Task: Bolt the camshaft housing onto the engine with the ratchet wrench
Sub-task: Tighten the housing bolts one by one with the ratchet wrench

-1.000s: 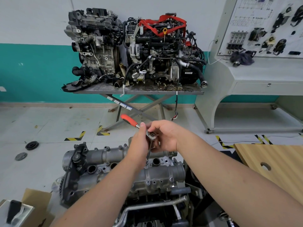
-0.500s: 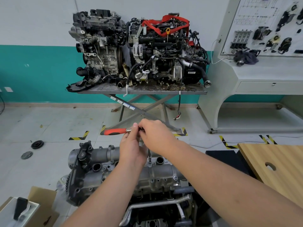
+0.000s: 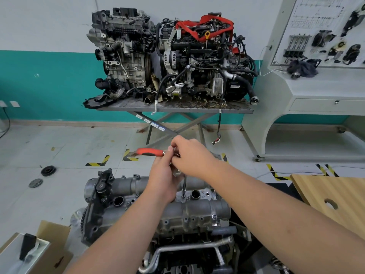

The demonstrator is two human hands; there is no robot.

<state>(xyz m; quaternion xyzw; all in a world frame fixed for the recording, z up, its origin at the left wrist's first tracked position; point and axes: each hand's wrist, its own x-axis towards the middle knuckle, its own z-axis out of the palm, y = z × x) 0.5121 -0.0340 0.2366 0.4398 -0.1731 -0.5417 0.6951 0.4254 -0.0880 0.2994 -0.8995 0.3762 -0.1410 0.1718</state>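
The grey camshaft housing (image 3: 197,212) lies on top of the engine (image 3: 187,254) right in front of me. A ratchet wrench (image 3: 150,151) with a red and black handle points left, level with the floor. Its head is hidden between my hands, and a thin extension bar (image 3: 184,186) drops from it onto a bolt (image 3: 183,196) on the housing beside a round hole. My left hand (image 3: 164,175) grips the wrench near its head. My right hand (image 3: 189,157) curls over the head from above.
Two complete engines sit on a grey scissor table (image 3: 173,108) by the far wall. A pale workbench with a parts board (image 3: 324,86) stands on the right. A wooden panel (image 3: 331,196) is near right, a cardboard box (image 3: 45,250) near left. Two round parts (image 3: 48,170) lie on the floor.
The red handle swung anticlockwise from pointing up-left to level and pointing left. Both hands stayed on the wrench head. My view moved slightly closer to the engine.
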